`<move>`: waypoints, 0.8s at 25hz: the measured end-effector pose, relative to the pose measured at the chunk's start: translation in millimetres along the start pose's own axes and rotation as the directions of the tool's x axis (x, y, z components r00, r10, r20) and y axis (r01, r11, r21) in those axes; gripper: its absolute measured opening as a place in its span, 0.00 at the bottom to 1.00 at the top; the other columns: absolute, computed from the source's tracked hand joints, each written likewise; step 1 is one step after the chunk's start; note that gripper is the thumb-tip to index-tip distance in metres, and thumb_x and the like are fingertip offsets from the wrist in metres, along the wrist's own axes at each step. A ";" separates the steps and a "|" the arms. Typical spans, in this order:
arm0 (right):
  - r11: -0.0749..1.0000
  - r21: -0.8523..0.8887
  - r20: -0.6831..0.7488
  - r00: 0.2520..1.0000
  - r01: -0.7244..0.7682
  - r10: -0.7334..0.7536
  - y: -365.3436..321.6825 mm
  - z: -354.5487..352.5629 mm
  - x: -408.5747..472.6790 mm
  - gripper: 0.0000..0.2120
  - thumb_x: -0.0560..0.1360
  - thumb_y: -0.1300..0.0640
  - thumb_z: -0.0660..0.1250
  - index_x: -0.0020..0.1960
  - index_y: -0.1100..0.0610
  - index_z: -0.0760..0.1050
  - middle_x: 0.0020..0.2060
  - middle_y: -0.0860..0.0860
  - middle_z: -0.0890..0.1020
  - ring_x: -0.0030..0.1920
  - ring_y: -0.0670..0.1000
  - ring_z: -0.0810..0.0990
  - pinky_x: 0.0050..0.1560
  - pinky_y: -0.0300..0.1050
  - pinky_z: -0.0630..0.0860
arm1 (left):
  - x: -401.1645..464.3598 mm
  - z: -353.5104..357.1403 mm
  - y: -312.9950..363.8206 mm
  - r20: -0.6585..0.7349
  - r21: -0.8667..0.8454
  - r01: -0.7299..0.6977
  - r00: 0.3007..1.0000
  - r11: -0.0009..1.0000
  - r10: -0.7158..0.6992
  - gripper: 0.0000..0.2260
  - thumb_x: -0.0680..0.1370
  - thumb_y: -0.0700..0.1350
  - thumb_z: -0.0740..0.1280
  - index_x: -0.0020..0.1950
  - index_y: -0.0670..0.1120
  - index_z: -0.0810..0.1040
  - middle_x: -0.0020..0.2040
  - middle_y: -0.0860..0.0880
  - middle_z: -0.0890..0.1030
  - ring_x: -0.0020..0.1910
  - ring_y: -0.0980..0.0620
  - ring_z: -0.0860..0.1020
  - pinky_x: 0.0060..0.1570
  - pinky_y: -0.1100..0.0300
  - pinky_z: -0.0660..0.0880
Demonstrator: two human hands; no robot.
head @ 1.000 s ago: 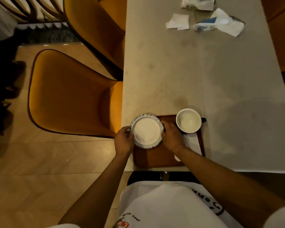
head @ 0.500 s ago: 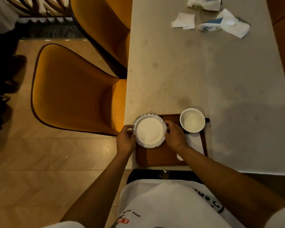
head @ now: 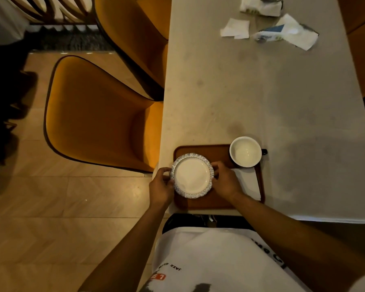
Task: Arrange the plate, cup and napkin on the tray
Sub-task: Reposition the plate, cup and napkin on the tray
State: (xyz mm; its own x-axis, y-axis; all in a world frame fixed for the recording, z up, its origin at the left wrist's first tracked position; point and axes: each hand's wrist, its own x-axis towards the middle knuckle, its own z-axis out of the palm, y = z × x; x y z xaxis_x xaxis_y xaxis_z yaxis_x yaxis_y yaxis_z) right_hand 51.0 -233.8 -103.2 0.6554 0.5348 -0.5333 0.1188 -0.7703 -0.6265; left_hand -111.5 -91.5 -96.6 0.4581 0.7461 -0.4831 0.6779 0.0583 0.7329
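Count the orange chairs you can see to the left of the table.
2. One orange chair stands beside the table's near end, next to the tray. The other is farther along the same side, partly cut off; more may be out of frame.

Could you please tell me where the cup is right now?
The cup stands at the tray's far right corner, beyond the napkin, right of the plate.

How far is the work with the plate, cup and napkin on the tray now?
Done: the cup and the napkin lie on the right side of the tray. In hand: the left hand and right hand hold the plate over the tray's left part. Left: let the plate go.
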 end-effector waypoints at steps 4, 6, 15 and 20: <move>1.000 -0.020 0.025 1.000 0.007 -0.006 6.4 2.9 -8.8 0.16 0.74 0.63 0.69 0.58 0.50 0.71 0.51 0.52 0.82 0.49 0.53 0.80 0.46 0.49 0.77 | -9.8 -1.0 -7.4 -0.011 0.027 -0.007 1.000 1.000 0.008 0.14 0.77 0.35 0.65 0.60 0.48 0.77 0.49 0.47 0.83 0.45 0.55 0.78 0.32 0.78 0.69; 1.000 -0.025 0.032 0.999 0.010 -0.009 8.6 4.2 -12.6 0.16 0.74 0.62 0.70 0.58 0.50 0.71 0.51 0.51 0.82 0.49 0.52 0.80 0.46 0.49 0.78 | -14.6 -0.4 -9.8 -0.016 0.033 -0.005 1.000 0.999 0.005 0.14 0.78 0.35 0.65 0.61 0.47 0.77 0.50 0.46 0.84 0.46 0.54 0.78 0.31 0.77 0.70; 1.000 -0.006 0.030 0.999 0.029 -0.029 12.7 5.8 -26.3 0.15 0.74 0.60 0.70 0.58 0.51 0.72 0.52 0.51 0.83 0.49 0.51 0.81 0.47 0.47 0.78 | -32.0 2.2 -12.7 -0.033 0.018 0.018 0.999 1.000 -0.017 0.14 0.78 0.34 0.64 0.62 0.45 0.76 0.49 0.47 0.81 0.46 0.53 0.78 0.31 0.78 0.71; 1.000 0.003 0.025 0.999 0.028 -0.028 14.3 6.9 -30.2 0.14 0.74 0.60 0.69 0.57 0.50 0.71 0.51 0.50 0.82 0.49 0.51 0.81 0.46 0.47 0.77 | -35.0 2.9 -12.4 -0.033 0.027 0.022 0.999 0.999 -0.021 0.14 0.77 0.34 0.65 0.61 0.45 0.76 0.48 0.47 0.81 0.44 0.54 0.77 0.30 0.77 0.70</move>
State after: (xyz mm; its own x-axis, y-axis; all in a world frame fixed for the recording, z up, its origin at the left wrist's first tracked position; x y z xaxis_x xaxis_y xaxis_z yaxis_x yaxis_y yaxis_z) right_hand 27.7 -258.6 -100.0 0.6325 0.5651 -0.5297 0.1350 -0.7538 -0.6430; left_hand -134.3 -120.2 -90.1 0.4244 0.7660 -0.4828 0.7031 0.0572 0.7088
